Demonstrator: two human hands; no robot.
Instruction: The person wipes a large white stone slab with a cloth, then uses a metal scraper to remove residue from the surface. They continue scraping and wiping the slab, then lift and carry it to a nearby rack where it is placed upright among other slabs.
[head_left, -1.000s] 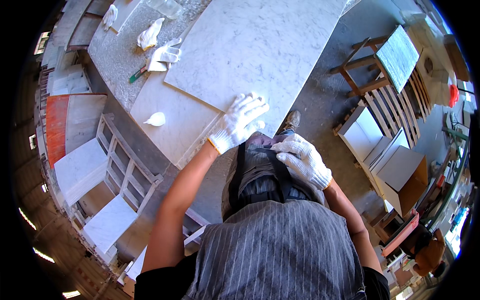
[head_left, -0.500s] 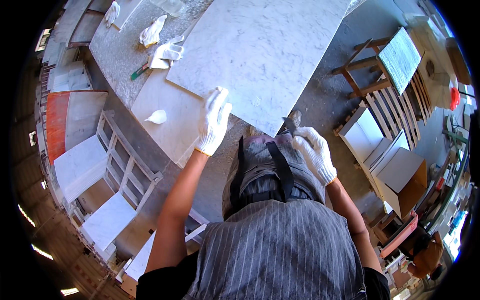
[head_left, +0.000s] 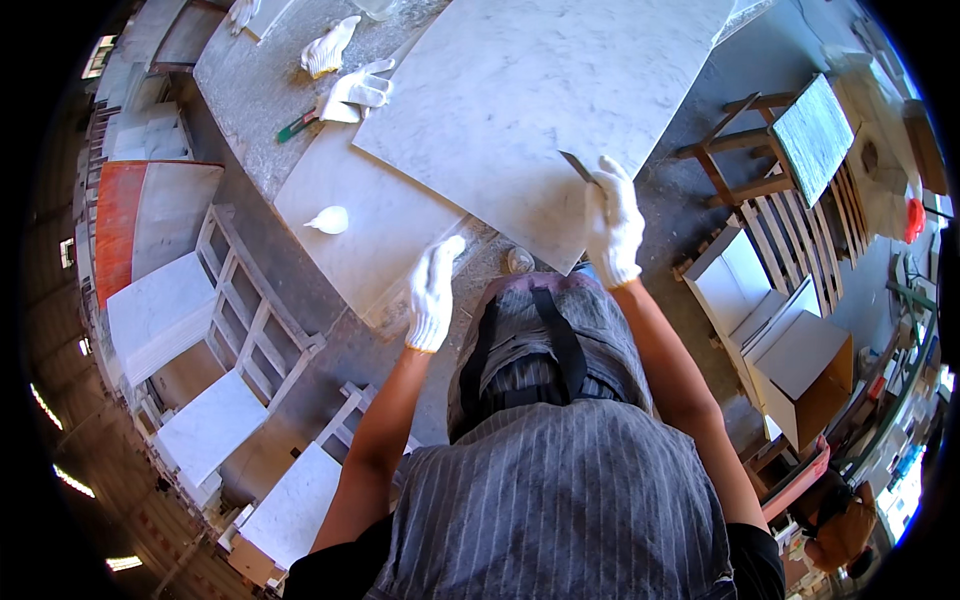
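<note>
My right hand [head_left: 614, 222], in a white knit glove, grips a flat grey metal scraper [head_left: 577, 166]. Its thin blade points up and left over the near right part of a white marble slab [head_left: 530, 110] with grey veining. My left hand [head_left: 433, 290], gloved the same way, is held apart from the slab, left of its near corner, with fingers stretched out and nothing in them. A paler board [head_left: 375, 210] lies partly under the slab. On that board rests a small white bulb-shaped object [head_left: 329, 220] with a pointed tip.
Loose white gloves [head_left: 358, 93] lie on the speckled bench [head_left: 235, 75] beside a green-handled tool [head_left: 297, 127]. Wooden racks hold more slabs [head_left: 165, 315] at left. At right stand a wooden stool [head_left: 815, 135], pallets and a cardboard box [head_left: 825, 370]. Another person [head_left: 845, 530] is far lower right.
My right hand has risen with the scraper from beside the near corner to over the slab. My left hand has drawn back off the slab's edge, toward me.
</note>
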